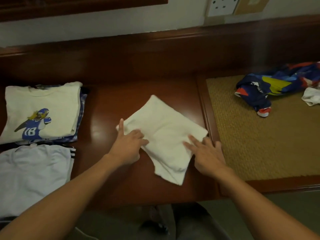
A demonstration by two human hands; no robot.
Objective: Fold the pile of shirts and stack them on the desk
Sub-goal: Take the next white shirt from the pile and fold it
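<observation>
Well left of the left grip (129,144): two folded stacks. The printed shirt (41,111) hides most of the layers under it, and the grey shirt (32,172) is cut off by the frame edge. Left grip released, fingers flat on the white shirt (164,135), which lies folded on the surface (121,66) between both grips. Right grip (206,153) released, straight fingers pressing its right corner. Beyond, on a woven mat (277,144): crumpled blue shirt (270,85), and a white garment (311,97), cut off.
</observation>
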